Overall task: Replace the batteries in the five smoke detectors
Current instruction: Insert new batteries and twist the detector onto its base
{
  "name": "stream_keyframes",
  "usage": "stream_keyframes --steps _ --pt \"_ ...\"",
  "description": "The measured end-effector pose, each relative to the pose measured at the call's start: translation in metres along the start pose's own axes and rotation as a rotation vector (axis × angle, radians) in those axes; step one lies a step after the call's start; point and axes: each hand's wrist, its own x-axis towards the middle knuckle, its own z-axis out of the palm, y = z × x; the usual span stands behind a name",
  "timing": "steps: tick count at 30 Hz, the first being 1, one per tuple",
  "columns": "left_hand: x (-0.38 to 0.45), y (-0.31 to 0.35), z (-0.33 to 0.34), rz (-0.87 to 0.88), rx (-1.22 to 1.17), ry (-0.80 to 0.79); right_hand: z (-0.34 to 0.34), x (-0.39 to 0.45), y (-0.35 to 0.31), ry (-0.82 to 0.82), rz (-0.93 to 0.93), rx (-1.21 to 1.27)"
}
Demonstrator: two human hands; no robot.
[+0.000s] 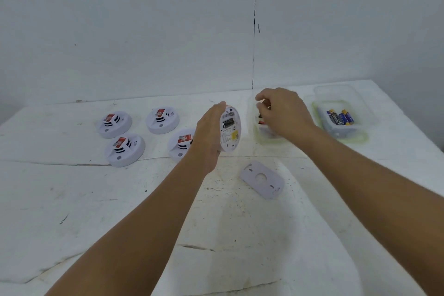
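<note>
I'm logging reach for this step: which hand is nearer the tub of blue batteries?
Right. The right hand hovers over the neighbouring tub, just left of the blue-battery tub. The left hand holds the opened detector further left.

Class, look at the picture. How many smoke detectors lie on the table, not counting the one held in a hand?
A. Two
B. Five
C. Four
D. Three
C: four detectors lie on the table at left, while the left hand holds a fifth detector up on edge.
</note>
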Motion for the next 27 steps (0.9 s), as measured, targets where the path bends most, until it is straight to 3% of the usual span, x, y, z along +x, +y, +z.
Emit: stream_keyframes --steps 6,13,21,27 --pt "0.007 0.001 0.004 -0.005 -0.001 0.002 0.02 0.045 0.028 -0.3 0.038 -0.259" --pt "0.007 0.006 -0.001 -0.015 -0.029 -0.026 0.035 0.068 0.039 -0.421 -0.051 -0.472" --pt "0.006 0.004 -0.012 -0.055 -0.174 -0.087 0.031 0.066 0.037 -0.362 0.008 -0.404" --pt "0.004 -0.001 -0.021 -0.046 -0.239 -0.115 0.002 0.037 0.013 -0.07 0.069 0.054"
